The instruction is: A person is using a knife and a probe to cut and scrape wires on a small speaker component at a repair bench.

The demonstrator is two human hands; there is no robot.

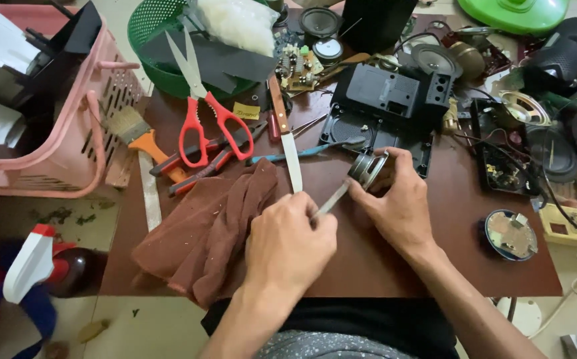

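Observation:
My left hand is closed around a thin flat metal tool, whose tip reaches a small round speaker. My right hand grips that speaker between thumb and fingers, just in front of a black plastic casing. Both hands hover over a dark brown table. A crumpled brown cloth lies just left of my left hand.
Red-handled scissors, a knife, a paintbrush and pliers lie at the back left. A green basket, pink basket, circuit board, loose speakers and wires crowd the back and right. A spray bottle stands on the floor.

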